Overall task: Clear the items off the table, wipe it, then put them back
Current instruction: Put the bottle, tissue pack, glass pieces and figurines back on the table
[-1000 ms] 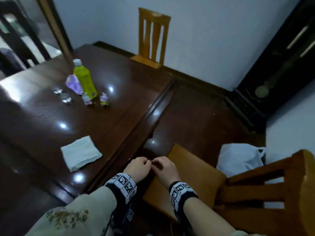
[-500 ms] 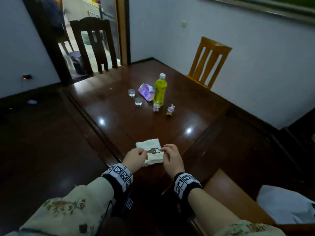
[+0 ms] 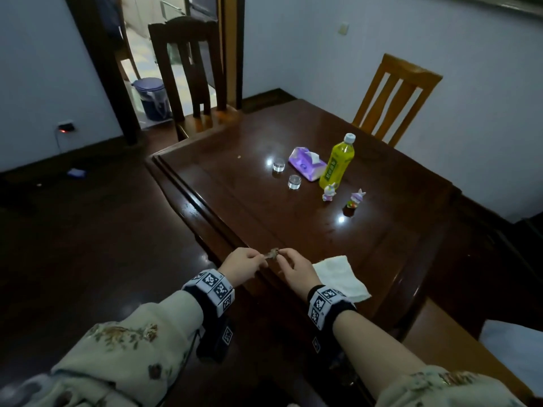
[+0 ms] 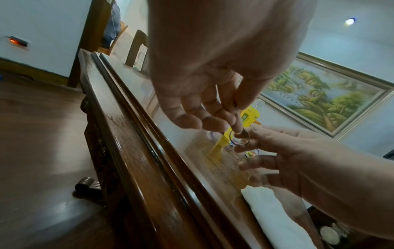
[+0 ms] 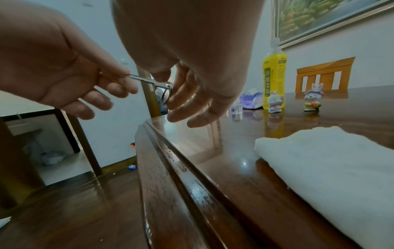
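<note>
Key [image 3: 271, 254] pinched btwn L hand [image 3: 245, 264] and R hand [image 3: 296, 268]

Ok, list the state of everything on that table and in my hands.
key: held in the air, left hand pinching the blade, right hand the ring end.
cloth: folded, lying flat.
bottle: upright, capped.
tissue pack: lying flat, tissue poking out.
clear cups: both upright.
rabbit figurines: both standing.

Dim, bluish, brighter through the doorway [image 3: 141, 39]. Pinpoint glare on the glossy worktop [image 3: 293, 230]. Heavy wide-angle bending at edges, soft close up.
</note>
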The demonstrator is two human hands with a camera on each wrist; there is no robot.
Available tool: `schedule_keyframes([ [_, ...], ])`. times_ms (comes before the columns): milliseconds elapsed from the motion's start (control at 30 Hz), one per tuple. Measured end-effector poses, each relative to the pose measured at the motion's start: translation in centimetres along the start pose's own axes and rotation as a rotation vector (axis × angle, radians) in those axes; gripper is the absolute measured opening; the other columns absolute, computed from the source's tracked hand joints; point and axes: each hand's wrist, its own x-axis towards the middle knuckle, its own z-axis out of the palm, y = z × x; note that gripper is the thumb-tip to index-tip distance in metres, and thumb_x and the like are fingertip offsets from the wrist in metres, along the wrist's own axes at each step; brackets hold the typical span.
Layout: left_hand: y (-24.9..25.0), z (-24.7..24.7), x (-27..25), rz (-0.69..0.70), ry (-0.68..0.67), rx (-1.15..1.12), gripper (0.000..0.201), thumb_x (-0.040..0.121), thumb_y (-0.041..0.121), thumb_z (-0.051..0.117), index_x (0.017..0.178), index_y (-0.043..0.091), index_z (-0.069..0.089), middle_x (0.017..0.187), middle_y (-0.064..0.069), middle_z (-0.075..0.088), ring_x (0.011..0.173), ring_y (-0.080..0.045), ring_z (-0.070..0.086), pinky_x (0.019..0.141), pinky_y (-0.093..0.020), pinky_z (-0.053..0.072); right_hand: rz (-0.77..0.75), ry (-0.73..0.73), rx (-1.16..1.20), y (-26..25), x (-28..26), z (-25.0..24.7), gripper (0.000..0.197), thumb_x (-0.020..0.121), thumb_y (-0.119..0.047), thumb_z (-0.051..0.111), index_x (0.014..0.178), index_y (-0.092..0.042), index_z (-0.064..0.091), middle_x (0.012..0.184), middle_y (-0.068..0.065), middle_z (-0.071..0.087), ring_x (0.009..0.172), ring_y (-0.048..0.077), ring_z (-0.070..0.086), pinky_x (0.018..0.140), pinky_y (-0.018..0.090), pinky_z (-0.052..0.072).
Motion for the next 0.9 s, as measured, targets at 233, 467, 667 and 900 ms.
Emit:
schedule_keyframes([
  [233,0.4,-1.7,7.9,0.003,-0.093,0.067,0.026,0.090,0.031,0.054,0.070,0.027,0.070,0.062,0.004,0.059,0.059,-0.016,0.057,0.062,-0.032,0.047,0.074,0.100,-0.037,-0.3,7.0,-0.4,0.008,0.096,-0.026,0.054,0.097,-0.025,0.062,0.082,-0.008,0.063,0.076,0.010,0.061,0.064,0.021,0.043],
  [467,2.7,-4.8,16.0,-0.016,-0.060,0.215,0.022,0.088,0.043,0.059,0.089,0.026,0.074,0.078,0.007,0.069,0.076,-0.011,0.064,0.074,-0.030,0.052,0.160,0.140,-0.074,-0.6,14.4,-1.6,0.013,0.094,-0.032,0.055,0.095,-0.023,0.065,0.084,-0.006,0.066,0.083,0.014,0.062,0.077,0.029,0.050],
  [667,3.8,-5.7,21.7,0.030,-0.100,0.218,0.015,0.087,0.033,0.066,0.078,0.022,0.072,0.067,0.003,0.065,0.063,-0.010,0.057,0.065,-0.028,0.047,0.188,0.209,-0.102,-0.6,16.9,-2.5,0.019,0.095,-0.027,0.052,0.108,-0.021,0.064,0.099,-0.009,0.061,0.086,0.010,0.057,0.081,0.028,0.049],
  [900,4.6,-7.0,28.5,0.005,-0.188,0.124,0.015,0.088,0.029,0.065,0.078,0.020,0.072,0.059,0.004,0.057,0.057,-0.011,0.052,0.060,-0.027,0.043,0.345,0.338,-0.039,1.0,19.6,-3.8,0.020,0.095,-0.016,0.049,0.106,-0.026,0.062,0.102,-0.010,0.057,0.087,0.010,0.060,0.085,0.034,0.052],
])
